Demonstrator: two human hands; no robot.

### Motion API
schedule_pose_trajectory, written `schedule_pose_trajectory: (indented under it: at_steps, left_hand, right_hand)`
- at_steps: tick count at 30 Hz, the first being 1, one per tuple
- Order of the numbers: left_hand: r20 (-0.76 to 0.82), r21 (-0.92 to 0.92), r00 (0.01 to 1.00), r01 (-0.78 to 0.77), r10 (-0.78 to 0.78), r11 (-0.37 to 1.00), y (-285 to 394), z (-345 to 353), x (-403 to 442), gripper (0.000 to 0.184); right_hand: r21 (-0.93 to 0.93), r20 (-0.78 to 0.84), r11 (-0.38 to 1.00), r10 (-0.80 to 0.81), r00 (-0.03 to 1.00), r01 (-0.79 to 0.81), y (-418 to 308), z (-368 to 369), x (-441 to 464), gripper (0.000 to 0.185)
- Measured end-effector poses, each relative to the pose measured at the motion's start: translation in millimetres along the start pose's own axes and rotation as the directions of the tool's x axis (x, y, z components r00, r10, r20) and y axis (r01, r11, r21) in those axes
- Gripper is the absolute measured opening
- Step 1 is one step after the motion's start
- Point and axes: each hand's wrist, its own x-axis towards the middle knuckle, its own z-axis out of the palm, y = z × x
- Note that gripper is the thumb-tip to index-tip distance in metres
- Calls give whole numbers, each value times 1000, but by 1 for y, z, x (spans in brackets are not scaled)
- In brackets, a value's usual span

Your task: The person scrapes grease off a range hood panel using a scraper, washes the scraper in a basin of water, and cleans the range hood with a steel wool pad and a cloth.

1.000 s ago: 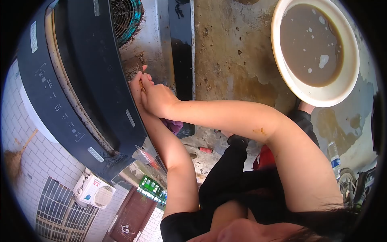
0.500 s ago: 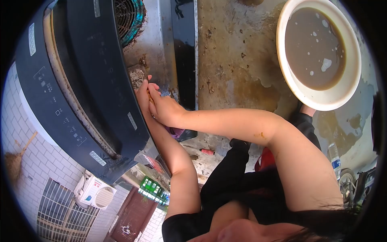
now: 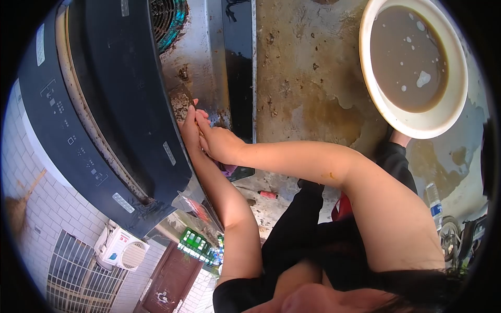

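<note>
A large dark range hood [image 3: 117, 99] stands tilted at the left, its greasy metal inside facing the middle. My left hand [image 3: 189, 128] is at its inner edge, fingers closed, next to a speckled grey-brown piece [image 3: 180, 104]. Against it lies my right hand [image 3: 222, 143], with fingers bent inward over the same spot. The hands overlap, so whatever lies between them is hidden. Beyond them, a round grille [image 3: 168, 23] with a turquoise rim shows inside the hood. A bit of purple material [image 3: 228, 169] pokes out under my right wrist.
A white basin [image 3: 412, 125] of murky brown water stands at the upper right. The wet, stained floor [image 3: 308, 78] has a small red cylinder [image 3: 268, 195] on it. A plastic bottle [image 3: 434, 203] is at the right, and green bottles [image 3: 195, 242] are at the lower left.
My hands have shifted very slightly down and to the right along the hood's edge, staying together. The view has moved a little; the basin and hood look otherwise the same.
</note>
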Motion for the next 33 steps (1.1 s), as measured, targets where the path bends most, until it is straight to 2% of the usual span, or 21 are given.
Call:
schedule_pose_trajectory:
  at_steps: [1, 5, 8, 11, 14, 18, 22, 23, 24, 27, 30, 31, 33]
  left_hand:
    - [5, 13, 1000, -31, 31, 999, -3, 1, 4, 27]
    - [47, 10, 997, -62, 61, 998, -6, -1, 9, 27]
    - [-16, 40, 997, -69, 69, 997, -5, 2, 0, 26]
    - [3, 51, 997, -77, 77, 996, -4, 3, 12, 25]
    - [18, 26, 994, -109, 108, 994, 12, 13, 21, 25]
    - [-12, 53, 998, -60, 61, 997, 1, 10, 10, 27]
    - [40, 43, 994, -108, 106, 993, 12, 15, 26, 26]
    - [30, 88, 994, -107, 105, 990, 19, 20, 20, 27]
    - [12, 88, 997, -73, 72, 993, 16, 18, 15, 28]
    - [-7, 59, 1000, -21, 22, 998, 9, 14, 10, 29]
    - [20, -3, 996, -85, 85, 996, 19, 29, 21, 26]
    - [18, 26, 994, -107, 106, 994, 24, 35, 22, 26]
    - [-45, -40, 996, -75, 73, 996, 20, 33, 13, 26]
  right_hand:
    - [-44, -1, 999, -27, 1000, 27, 4, -2, 2, 61]
    - [-5, -36, 999, -45, 998, 45, 9, 0, 5, 60]
    - [-31, 9, 999, -34, 999, 34, 6, -3, 0, 60]
    - [-81, -55, 995, -64, 996, 59, 7, -3, 7, 60]
    - [-53, -88, 995, -87, 992, 82, 2, -16, 17, 60]
    - [-30, 50, 999, 15, 999, -13, -6, -25, 3, 57]
    - [-49, -34, 999, -26, 999, 24, -4, -29, 17, 59]
    - [-63, -66, 997, -54, 996, 50, 3, -22, 22, 62]
    - [-51, -24, 998, -34, 999, 33, 0, -22, 16, 62]
    - [-56, 83, 998, -24, 996, 28, -5, -32, 7, 60]
    - [-86, -96, 994, -73, 993, 65, 5, -32, 18, 59]
    - [-92, -82, 996, -15, 997, 7, -8, -43, 16, 58]
    - [-150, -8, 988, -31, 1000, 29, -8, -45, 11, 61]
